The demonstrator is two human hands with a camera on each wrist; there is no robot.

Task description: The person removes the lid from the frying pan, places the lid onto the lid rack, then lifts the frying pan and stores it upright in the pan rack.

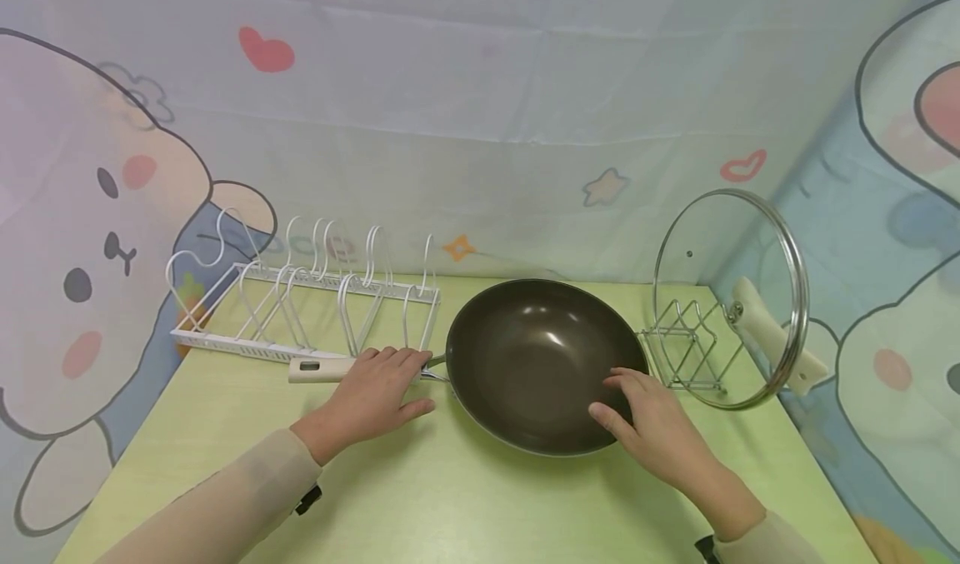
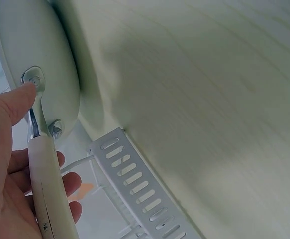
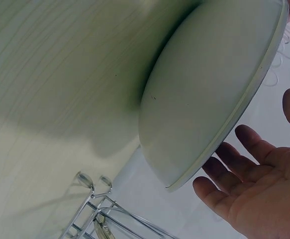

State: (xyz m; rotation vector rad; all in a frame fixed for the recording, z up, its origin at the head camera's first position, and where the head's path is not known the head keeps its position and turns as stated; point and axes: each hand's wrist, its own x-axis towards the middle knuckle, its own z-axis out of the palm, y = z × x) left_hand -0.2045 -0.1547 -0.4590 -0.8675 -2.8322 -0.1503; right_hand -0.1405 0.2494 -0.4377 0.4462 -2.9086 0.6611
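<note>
A wok (image 1: 546, 368), dark inside and cream outside, sits on the table with its cream handle (image 1: 321, 370) pointing left. My left hand (image 1: 378, 393) lies across the handle near its metal joint. In the left wrist view its fingers (image 2: 71, 183) extend over the handle, and the thumb is near the metal bracket (image 2: 39, 107). My right hand (image 1: 652, 422) is at the wok's right front rim, with thumb and fingers apart. From the right wrist view, these loosely bent fingers (image 3: 224, 174) are beside the rim; contact is unclear.
Behind the left hand stands a white wire rack (image 1: 262, 349) with upright loops. At the right, a glass lid (image 1: 797, 297) with a cream handle stands upright at a small metal wire rack (image 1: 701, 381). Patterned cloth (image 1: 487, 131) borders the table (image 1: 487, 514) behind.
</note>
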